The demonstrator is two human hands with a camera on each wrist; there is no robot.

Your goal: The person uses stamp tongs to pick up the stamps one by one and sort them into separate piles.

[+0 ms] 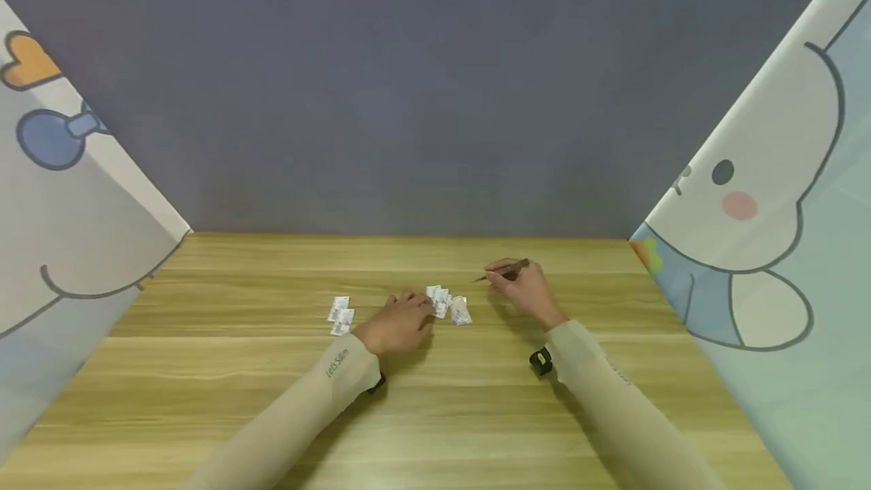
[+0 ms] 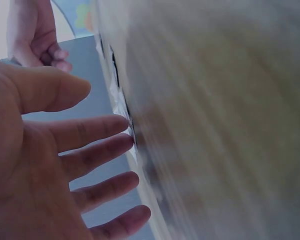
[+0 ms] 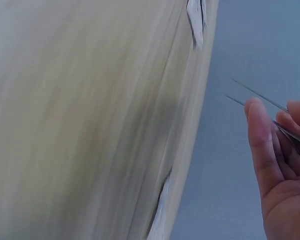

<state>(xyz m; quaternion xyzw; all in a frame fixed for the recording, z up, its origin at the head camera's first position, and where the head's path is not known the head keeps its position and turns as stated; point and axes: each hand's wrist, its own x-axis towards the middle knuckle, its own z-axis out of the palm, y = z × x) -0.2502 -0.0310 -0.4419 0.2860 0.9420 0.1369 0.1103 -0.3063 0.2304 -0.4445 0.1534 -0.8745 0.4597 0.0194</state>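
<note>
My right hand (image 1: 527,293) holds dark tweezers (image 1: 509,269) above the table, pinched between thumb and fingers, their points aimed left. In the right wrist view the two thin tweezer tips (image 3: 260,94) stand apart with nothing between them. My left hand (image 1: 398,322) is low over the wood, palm down, its fingertips right at a small cluster of whitish printed slips (image 1: 440,302). Seen from the left wrist, its fingers (image 2: 97,150) are extended and spread. Another small pile of slips (image 1: 460,311), partly tan, lies just right of that cluster.
Two overlapping printed slips (image 1: 342,322) lie left of my left hand on the wooden table (image 1: 435,422). A grey panel (image 1: 408,97) rises at the table's back edge. Cartoon-printed panels (image 1: 762,172) flank both sides.
</note>
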